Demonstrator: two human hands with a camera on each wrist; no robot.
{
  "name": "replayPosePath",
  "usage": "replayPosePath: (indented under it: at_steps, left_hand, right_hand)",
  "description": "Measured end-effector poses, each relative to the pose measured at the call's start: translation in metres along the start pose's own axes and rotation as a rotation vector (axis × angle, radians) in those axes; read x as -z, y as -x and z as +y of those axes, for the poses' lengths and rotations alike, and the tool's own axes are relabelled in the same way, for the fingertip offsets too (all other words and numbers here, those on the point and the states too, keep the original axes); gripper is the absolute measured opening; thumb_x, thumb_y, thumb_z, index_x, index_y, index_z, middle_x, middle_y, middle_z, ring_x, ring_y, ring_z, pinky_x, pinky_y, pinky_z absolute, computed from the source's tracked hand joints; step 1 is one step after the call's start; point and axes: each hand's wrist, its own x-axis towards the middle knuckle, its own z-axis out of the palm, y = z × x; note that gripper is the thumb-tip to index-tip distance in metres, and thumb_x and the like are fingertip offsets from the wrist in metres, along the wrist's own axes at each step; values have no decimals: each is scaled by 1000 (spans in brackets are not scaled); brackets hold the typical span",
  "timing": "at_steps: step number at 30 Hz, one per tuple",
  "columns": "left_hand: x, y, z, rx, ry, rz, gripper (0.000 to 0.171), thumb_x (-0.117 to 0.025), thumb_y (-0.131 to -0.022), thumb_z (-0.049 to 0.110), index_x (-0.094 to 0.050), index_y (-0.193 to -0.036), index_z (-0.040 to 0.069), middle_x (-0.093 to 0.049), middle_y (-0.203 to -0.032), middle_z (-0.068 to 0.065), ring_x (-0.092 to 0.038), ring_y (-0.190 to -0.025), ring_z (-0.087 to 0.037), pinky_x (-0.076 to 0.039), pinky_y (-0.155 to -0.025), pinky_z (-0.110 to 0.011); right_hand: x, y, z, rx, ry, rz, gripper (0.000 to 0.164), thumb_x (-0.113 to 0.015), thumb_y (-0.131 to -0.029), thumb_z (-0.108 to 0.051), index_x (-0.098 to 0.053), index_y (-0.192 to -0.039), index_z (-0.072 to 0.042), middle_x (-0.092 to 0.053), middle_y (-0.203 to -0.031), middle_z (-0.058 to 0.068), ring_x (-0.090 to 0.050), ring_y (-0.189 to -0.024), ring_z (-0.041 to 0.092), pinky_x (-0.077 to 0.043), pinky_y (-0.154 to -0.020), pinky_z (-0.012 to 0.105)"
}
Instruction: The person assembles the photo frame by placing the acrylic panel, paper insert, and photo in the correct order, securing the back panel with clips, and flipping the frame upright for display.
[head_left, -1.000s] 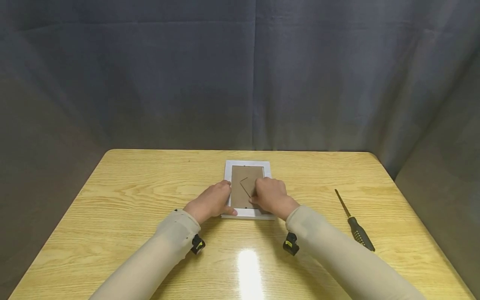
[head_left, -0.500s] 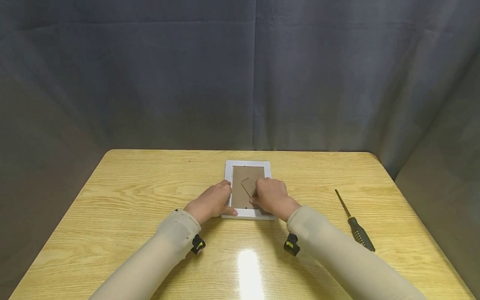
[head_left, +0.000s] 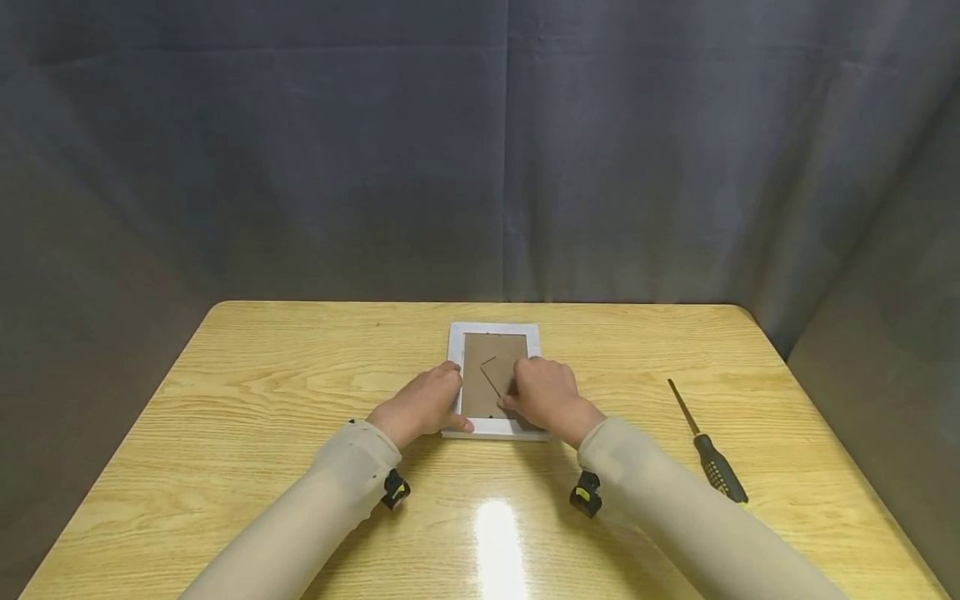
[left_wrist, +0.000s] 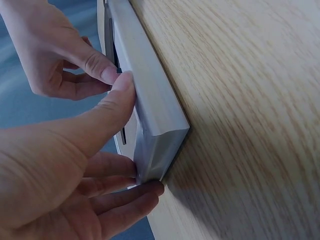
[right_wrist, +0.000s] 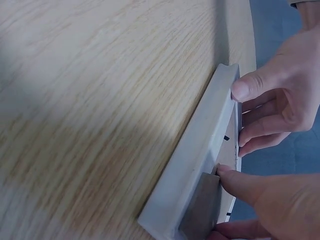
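A white picture frame lies back up on the table, its brown backing board showing. Dark angled lines mark the board. My left hand grips the frame's near left corner, thumb over the near rail and fingers along the left side. Near the frame's right side, my right hand pinches a grey-brown flap, apparently the frame's stand, tilted up from the board in the right wrist view. The hand hides much of this flap in the head view.
A screwdriver with a black handle lies on the wooden table to the right, beside my right forearm. Dark grey curtains hang behind the table and at both sides.
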Motion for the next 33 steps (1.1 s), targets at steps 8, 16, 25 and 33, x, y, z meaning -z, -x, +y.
replayPosePath:
  at_steps: [8,16,25,33]
  left_hand:
    - [0,0,-1,17,-2,-7,57,-79,-68,37,-60,-105,-2,-55,-100,-7,-52,-77,-17,-48,-76,-31]
    - [-1,0,0,25,-10,-15,56,-78,-69,38,-61,-104,-2,-54,-102,-8,-52,-76,-17,-49,-76,-31]
    - [-2,0,-1,16,-22,-7,58,-78,-69,40,-61,-104,-2,-53,-104,-9,-52,-76,-17,-49,-76,-31]
    - [-2,-1,-2,13,-35,-3,59,-78,-69,40,-61,-105,-3,-54,-107,-10,-52,-77,-17,-50,-78,-31]
  right_hand:
    - [-4,-4,2,-10,-10,-8,37,-71,-76,-46,-54,-65,-15,-53,-63,-1,-49,-57,14,-42,-46,33]
    - [-6,0,4,-6,-65,-6,36,-71,-76,-46,-56,-73,-13,-53,-66,-1,-49,-58,15,-41,-47,32]
    - [-2,7,11,-1,-128,97,31,-64,-82,-43,-60,-74,-13,-51,-61,-3,-47,-54,13,-37,-43,30]
    - [8,15,22,-29,-144,121,40,-61,-84,-43,-68,-99,-7,-57,-69,-2,-49,-56,14,-40,-44,32]
